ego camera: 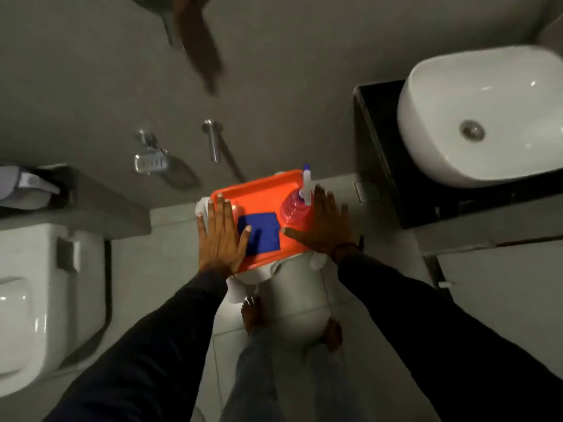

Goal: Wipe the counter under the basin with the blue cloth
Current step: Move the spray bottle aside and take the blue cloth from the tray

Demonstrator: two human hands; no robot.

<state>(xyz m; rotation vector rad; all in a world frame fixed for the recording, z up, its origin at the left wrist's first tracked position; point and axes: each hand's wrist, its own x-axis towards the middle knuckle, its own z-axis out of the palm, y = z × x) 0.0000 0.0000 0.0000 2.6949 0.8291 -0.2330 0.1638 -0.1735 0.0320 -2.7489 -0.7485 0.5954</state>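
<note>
A folded blue cloth (262, 234) lies on an orange tray (259, 190) that rests on a white stool in the middle of the view. My left hand (221, 236) hovers flat and spread over the tray's left side, its thumb over the cloth's edge. My right hand (326, 223) is spread over the tray's right edge, beside a pink spray bottle (295, 213) with a white nozzle. Neither hand holds anything. The white basin (487, 117) sits on a dark counter (380, 141) at the upper right.
A white toilet (39, 300) stands at the left with a grey ledge behind it. On the grey wall are a chrome soap holder (150, 161) and a metal bar (214, 141). My bare feet stand on the pale tiled floor (158, 269) below the stool.
</note>
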